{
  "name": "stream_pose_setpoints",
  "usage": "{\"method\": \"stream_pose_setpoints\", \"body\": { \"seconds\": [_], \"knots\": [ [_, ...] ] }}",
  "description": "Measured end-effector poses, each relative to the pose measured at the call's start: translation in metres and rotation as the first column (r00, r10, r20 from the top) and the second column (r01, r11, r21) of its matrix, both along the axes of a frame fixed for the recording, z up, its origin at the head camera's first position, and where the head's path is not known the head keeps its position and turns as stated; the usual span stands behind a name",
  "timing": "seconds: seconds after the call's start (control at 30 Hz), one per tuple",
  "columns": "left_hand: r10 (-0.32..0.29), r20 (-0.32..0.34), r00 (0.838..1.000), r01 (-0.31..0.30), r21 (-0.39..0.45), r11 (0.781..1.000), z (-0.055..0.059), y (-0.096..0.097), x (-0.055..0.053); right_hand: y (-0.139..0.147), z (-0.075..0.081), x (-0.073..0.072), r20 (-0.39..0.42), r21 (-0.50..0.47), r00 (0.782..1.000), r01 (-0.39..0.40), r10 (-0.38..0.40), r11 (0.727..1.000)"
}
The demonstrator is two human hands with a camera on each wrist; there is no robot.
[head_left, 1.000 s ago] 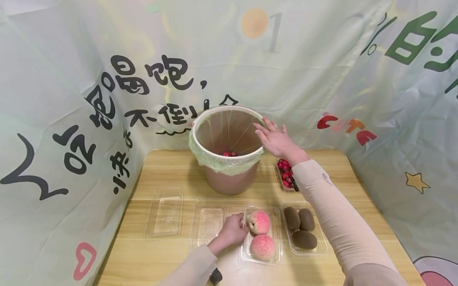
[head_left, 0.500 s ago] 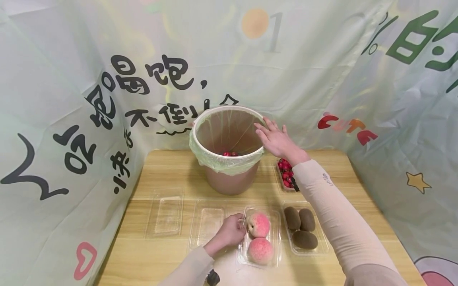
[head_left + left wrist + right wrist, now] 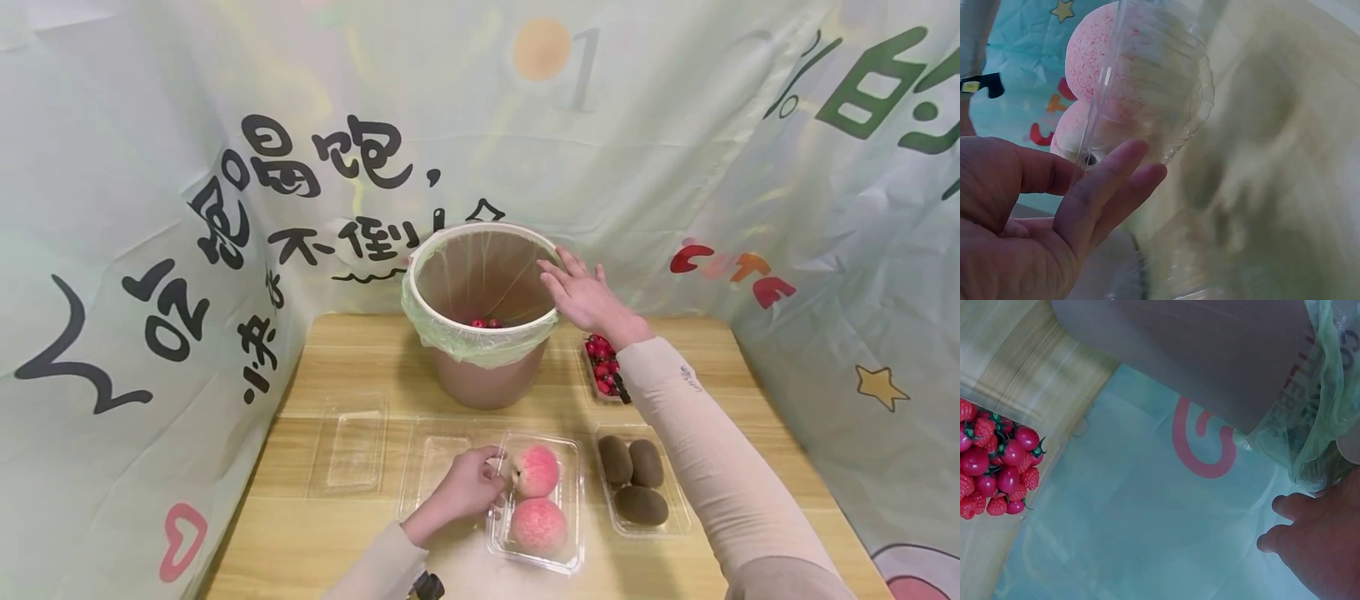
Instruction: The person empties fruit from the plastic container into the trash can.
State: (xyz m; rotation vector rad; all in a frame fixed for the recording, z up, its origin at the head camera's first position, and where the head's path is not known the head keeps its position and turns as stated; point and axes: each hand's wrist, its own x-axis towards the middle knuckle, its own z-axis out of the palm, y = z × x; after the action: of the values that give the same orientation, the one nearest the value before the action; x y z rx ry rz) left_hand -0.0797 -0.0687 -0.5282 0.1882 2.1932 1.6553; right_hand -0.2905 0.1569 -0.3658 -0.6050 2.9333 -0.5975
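My left hand [image 3: 468, 483] pinches the left rim of a clear plastic container [image 3: 573, 533] holding two pink peaches [image 3: 540, 527]. In the left wrist view the thumb is on one side of the rim and the fingers [image 3: 1107, 181] on the other, and the container's ribbed underside shows over the table. Straight fingers of my right hand [image 3: 588, 300] rest on the right side of the rim of a brown bin [image 3: 487, 379] with a light green bag lining. Several small red fruits [image 3: 480, 323] are visible inside the bin.
Right of the peaches, a clear container holds three kiwis [image 3: 641, 504]. Cherry tomatoes and raspberries [image 3: 997, 462] fill a container beside my right forearm. Two clear plastic containers, one at far left [image 3: 348, 450], lie on the wooden table [image 3: 360, 350]. Printed cloth [image 3: 637, 150] surrounds it.
My left hand has drawn the peach container left and towards me, and it now stands tilted and raised. My right hand has stayed at the bin's rim. The head view has shifted slightly.
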Motion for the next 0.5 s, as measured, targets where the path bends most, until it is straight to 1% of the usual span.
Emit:
{"method": "stream_pose_setpoints", "body": {
  "seconds": [0.33,0.5],
  "knots": [
    [-0.034,-0.006,0.999,0.034,0.008,0.999,0.04,-0.022,-0.003,0.001,-0.001,0.0,0.002,-0.004,1.0,0.001,-0.001,1.0],
    [-0.052,-0.026,0.998,0.052,-0.004,0.999,0.063,-0.033,-0.005,0.001,0.0,0.0,-0.003,-0.008,1.0,0.002,-0.002,1.0]
  ]
}}
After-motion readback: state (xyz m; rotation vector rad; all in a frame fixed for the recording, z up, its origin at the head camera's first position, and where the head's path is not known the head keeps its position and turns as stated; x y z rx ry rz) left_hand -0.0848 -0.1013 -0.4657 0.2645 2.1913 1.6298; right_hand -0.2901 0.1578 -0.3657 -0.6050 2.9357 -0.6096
